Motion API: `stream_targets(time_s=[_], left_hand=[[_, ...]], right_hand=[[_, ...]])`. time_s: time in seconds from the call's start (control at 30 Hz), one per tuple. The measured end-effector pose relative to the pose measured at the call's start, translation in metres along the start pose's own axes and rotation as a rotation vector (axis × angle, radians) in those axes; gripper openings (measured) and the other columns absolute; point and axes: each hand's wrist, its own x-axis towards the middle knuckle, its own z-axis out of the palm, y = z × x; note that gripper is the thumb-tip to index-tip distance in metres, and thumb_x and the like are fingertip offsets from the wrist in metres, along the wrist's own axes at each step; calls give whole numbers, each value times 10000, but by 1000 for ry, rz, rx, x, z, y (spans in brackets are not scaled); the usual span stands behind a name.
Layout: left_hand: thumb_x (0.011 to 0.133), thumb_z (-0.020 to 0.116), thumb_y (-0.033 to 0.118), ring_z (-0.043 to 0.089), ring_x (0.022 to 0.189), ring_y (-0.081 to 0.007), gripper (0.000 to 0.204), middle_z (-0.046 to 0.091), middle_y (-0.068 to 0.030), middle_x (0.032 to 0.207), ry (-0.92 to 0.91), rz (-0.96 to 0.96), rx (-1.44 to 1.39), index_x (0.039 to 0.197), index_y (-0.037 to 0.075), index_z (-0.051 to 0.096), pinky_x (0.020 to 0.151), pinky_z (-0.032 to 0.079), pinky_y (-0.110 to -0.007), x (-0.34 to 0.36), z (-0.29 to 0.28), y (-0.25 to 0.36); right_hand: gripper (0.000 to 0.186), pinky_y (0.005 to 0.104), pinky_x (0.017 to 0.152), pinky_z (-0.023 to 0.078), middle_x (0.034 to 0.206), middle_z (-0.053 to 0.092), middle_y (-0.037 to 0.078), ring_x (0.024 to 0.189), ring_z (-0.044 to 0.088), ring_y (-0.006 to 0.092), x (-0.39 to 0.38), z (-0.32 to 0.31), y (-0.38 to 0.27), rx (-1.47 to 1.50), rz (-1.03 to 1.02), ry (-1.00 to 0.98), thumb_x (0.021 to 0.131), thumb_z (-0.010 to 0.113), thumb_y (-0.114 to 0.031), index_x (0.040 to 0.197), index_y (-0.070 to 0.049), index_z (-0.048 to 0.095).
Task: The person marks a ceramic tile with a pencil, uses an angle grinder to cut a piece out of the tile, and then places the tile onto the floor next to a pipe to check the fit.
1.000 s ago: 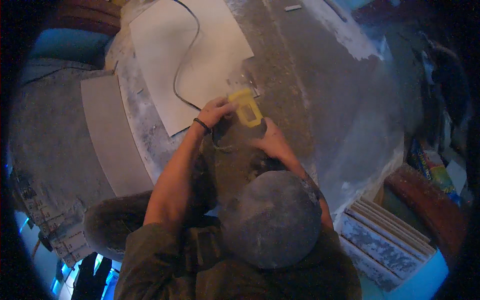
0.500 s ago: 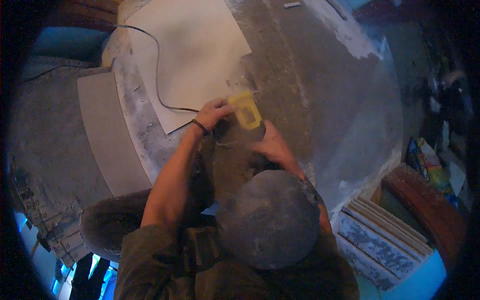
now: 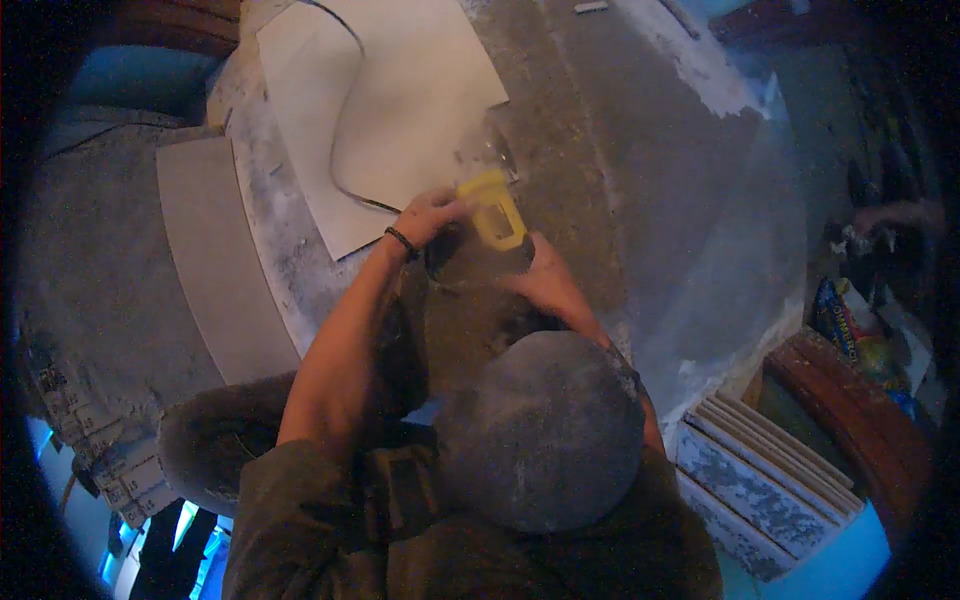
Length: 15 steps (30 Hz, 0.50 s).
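A yellow corded power tool (image 3: 497,212), perhaps a cutter, is held between my two hands at the corner of a large pale tile or board (image 3: 385,120). A blurred, partly shiny part shows at its far end; the exact kind is unclear. My left hand (image 3: 435,213) grips its left side, fingers curled round. My right hand (image 3: 548,275) is closed on its near right end, with several fingers hidden. A dark cord (image 3: 345,120) runs across the pale sheet toward my left wrist. My dusty knee (image 3: 540,430) stands close below the right hand.
A long grey strip (image 3: 225,260) lies to the left on the dusty floor. Several tiles (image 3: 765,485) stand stacked on edge at lower right, beside a dark red curved edge (image 3: 850,420) and a colourful bag (image 3: 850,325). Another person's hand (image 3: 895,215) shows far right.
The cord has swung to the right and higher over the pale sheet. My hands and the tool have barely moved. At the far right, another person's hand has come lower and shows more plainly.
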Motion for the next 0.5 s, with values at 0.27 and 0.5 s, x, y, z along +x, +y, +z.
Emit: stream_targets(time_s=[0.27, 0.5], left_hand=[[848, 707, 396, 598, 860, -110, 430, 665, -26, 944, -11, -36, 26, 1039, 12, 675, 778, 477, -258, -12, 18, 12], [898, 655, 405, 541, 833, -80, 393, 611, 15, 903, -18, 44, 80, 1029, 36, 632, 769, 440, -231, 2, 3, 9]], right_hand=[[760, 373, 976, 450, 1217, 620, 191, 1146, 591, 286, -17, -11, -2, 240, -32, -70, 666, 834, -254, 1293, 16, 499], [761, 370, 959, 459, 1199, 629, 187, 1123, 601, 280, -4, -4, -6, 29, 61, 6, 668, 836, -257, 1289, 26, 498]])
